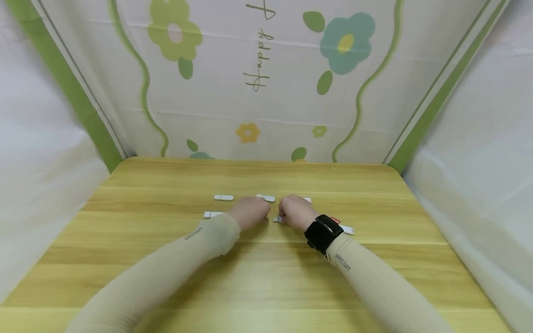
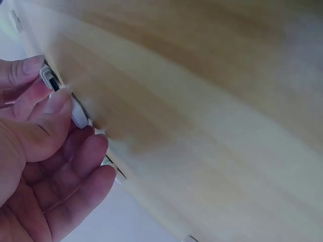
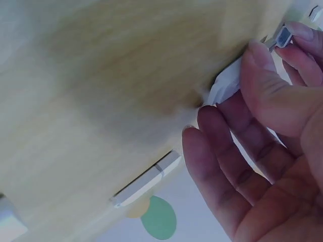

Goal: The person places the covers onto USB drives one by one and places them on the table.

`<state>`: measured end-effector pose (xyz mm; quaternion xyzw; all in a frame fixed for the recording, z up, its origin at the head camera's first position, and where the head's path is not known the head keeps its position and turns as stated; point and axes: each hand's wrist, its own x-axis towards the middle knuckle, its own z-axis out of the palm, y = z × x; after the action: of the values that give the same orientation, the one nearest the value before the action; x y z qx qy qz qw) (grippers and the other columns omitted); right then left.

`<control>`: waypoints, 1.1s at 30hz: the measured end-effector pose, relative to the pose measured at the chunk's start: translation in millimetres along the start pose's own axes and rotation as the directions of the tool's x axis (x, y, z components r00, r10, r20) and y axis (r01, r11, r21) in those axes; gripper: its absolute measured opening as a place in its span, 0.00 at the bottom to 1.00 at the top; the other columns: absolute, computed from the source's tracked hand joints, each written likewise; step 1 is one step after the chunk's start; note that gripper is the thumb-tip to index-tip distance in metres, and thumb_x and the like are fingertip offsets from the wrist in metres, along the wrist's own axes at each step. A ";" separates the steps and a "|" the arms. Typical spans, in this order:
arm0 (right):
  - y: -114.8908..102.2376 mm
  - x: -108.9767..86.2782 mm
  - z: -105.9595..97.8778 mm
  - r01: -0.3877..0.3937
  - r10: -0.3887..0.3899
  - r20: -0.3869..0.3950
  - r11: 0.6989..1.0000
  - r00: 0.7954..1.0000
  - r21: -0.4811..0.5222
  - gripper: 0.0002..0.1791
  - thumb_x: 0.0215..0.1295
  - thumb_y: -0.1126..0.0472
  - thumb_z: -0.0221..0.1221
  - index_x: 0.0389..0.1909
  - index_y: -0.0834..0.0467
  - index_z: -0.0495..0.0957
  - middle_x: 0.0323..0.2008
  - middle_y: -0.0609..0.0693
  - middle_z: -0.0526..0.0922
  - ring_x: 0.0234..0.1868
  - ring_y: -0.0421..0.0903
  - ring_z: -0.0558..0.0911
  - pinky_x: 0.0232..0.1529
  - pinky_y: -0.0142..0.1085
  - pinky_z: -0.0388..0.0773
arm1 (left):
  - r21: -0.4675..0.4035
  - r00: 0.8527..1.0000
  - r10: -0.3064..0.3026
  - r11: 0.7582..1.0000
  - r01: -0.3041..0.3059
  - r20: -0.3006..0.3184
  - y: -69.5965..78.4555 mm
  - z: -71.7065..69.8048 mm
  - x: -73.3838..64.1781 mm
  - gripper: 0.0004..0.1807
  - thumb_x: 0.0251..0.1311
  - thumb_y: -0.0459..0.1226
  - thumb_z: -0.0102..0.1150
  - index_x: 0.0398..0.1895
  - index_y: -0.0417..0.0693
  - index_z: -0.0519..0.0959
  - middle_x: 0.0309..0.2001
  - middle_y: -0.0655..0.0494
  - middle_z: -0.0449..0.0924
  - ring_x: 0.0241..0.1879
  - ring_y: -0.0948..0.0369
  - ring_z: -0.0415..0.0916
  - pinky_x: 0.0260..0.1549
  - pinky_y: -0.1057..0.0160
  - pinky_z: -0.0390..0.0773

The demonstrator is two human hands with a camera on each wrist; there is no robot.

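Note:
My right hand (image 1: pixel 296 212) pinches a white USB stick (image 3: pixel 226 83) between thumb and fingers. Its metal plug (image 1: pixel 275 219) points left, toward my other hand. My left hand (image 1: pixel 251 212) pinches a small white cap (image 3: pixel 284 37), whose hollow end faces the plug in the right wrist view. Plug and cap are very close; whether they touch I cannot tell. Both hands are low over the wooden table (image 1: pixel 266 286). Fingers hide much of both pieces in the head view.
More white USB sticks lie about the hands: one at back left (image 1: pixel 223 197), one behind the left hand (image 1: pixel 266 198), one at back right (image 1: pixel 308 200). Another stick (image 1: pixel 213 214) is partly covered by the left sleeve. One stick (image 1: pixel 346 229) lies beside the black wristband (image 1: pixel 324 233).

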<state>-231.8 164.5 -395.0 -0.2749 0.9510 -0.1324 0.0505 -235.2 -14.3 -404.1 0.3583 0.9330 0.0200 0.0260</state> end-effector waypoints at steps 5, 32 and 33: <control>-1.2 -0.5 -0.5 -0.015 0.015 0.009 1.000 1.000 -0.009 0.06 0.53 0.68 0.72 0.27 0.58 0.84 0.28 0.47 0.83 0.28 0.41 0.77 0.34 0.36 0.79 | 0.042 1.000 -0.025 0.999 0.025 -0.007 -1.6 8.5 6.2 0.07 0.57 0.39 0.69 0.32 0.46 0.82 0.30 0.58 0.81 0.31 0.62 0.78 0.33 0.66 0.79; -5.6 -1.4 -1.6 -0.017 0.017 -0.005 1.000 1.000 -0.017 0.06 0.50 0.67 0.74 0.26 0.58 0.85 0.29 0.48 0.85 0.29 0.42 0.80 0.35 0.37 0.81 | 0.100 1.000 -0.002 0.995 0.004 -0.027 6.5 5.3 3.5 0.02 0.60 0.31 0.66 0.33 0.45 0.83 0.30 0.56 0.81 0.31 0.61 0.78 0.31 0.67 0.78; -5.0 -1.6 -1.8 -0.016 0.016 -0.008 1.000 1.000 -0.020 0.07 0.50 0.67 0.74 0.26 0.58 0.85 0.28 0.48 0.85 0.29 0.42 0.80 0.36 0.37 0.81 | 0.092 1.000 -0.001 0.996 0.004 -0.026 6.4 5.1 4.1 0.02 0.60 0.31 0.66 0.34 0.45 0.82 0.30 0.56 0.81 0.31 0.61 0.78 0.31 0.67 0.78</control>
<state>-228.2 161.7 -391.8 -0.2672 0.9546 -0.1236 0.0452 -233.6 -6.8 -408.9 0.3576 0.9337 -0.0185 -0.0026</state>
